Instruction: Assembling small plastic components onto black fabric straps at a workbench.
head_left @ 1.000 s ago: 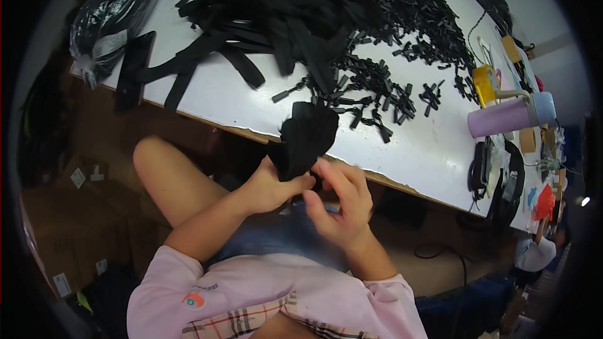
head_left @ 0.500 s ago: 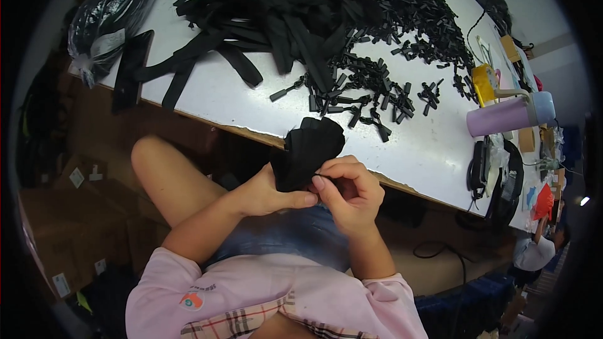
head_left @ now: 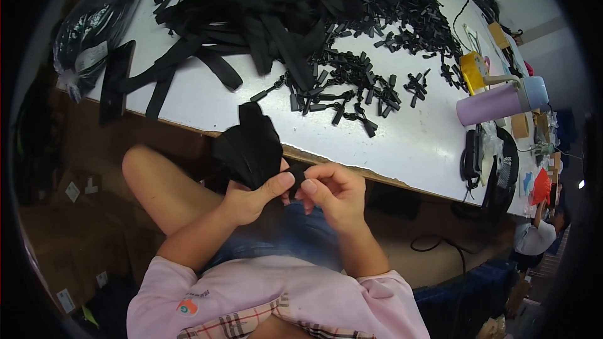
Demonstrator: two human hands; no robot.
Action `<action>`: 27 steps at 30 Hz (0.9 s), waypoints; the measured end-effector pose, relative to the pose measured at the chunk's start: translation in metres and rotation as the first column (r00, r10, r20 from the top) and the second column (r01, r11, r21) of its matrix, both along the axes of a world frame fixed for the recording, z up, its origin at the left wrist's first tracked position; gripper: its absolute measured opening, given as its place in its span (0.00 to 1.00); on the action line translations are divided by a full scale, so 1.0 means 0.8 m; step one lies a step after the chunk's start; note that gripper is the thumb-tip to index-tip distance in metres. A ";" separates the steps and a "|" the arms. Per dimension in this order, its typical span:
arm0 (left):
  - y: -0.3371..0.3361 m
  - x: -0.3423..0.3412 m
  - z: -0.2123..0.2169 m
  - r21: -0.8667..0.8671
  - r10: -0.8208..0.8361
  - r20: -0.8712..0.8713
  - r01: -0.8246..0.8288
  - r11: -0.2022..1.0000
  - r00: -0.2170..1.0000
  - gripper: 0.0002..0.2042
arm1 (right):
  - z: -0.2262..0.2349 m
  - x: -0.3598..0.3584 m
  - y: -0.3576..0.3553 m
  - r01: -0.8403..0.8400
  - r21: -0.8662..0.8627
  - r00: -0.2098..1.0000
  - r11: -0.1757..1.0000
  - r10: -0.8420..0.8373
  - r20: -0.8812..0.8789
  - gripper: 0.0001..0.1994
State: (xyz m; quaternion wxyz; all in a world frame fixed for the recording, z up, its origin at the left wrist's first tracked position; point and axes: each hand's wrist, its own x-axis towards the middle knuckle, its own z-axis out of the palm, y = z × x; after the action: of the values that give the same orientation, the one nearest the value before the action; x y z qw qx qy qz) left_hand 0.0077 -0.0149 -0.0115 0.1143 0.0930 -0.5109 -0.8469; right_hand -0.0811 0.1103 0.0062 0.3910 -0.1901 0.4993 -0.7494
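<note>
My left hand [head_left: 251, 196] grips a bunch of black fabric strips [head_left: 249, 145] that stand up from my fist just below the table's front edge. My right hand [head_left: 334, 191] pinches a small black piece [head_left: 297, 174] at the bottom end of that bunch, thumb and forefinger closed on it. Both hands meet over my lap. On the white table [head_left: 414, 144] above lie a heap of black straps [head_left: 251, 19] and several loose black zipper pulls [head_left: 352, 88].
A lilac bottle with a blue cap [head_left: 499, 102] lies at the table's right, beside a yellow tape roll [head_left: 472, 70] and black cables [head_left: 470, 154]. A plastic bag [head_left: 94, 25] and a flat black piece [head_left: 115, 88] sit at the left edge. Cardboard boxes [head_left: 75, 226] stand on the floor.
The black bunch has shifted left and tilted while my right fingers moved from beside it to its lower end, pinching a small black piece there.
</note>
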 end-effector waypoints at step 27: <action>-0.006 -0.007 0.020 0.385 0.272 0.109 -0.293 0.875 0.956 0.08 | 0.138 0.022 -0.014 -0.186 -0.369 0.873 0.911 -0.019 -0.487 0.16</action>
State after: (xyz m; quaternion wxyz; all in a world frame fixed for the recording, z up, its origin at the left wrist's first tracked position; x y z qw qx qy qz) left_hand 0.0022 -0.0198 0.0047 0.2022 0.2094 -0.3124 -0.9042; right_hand -0.0635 0.0994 0.1163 0.2398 -0.4684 0.4058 -0.7473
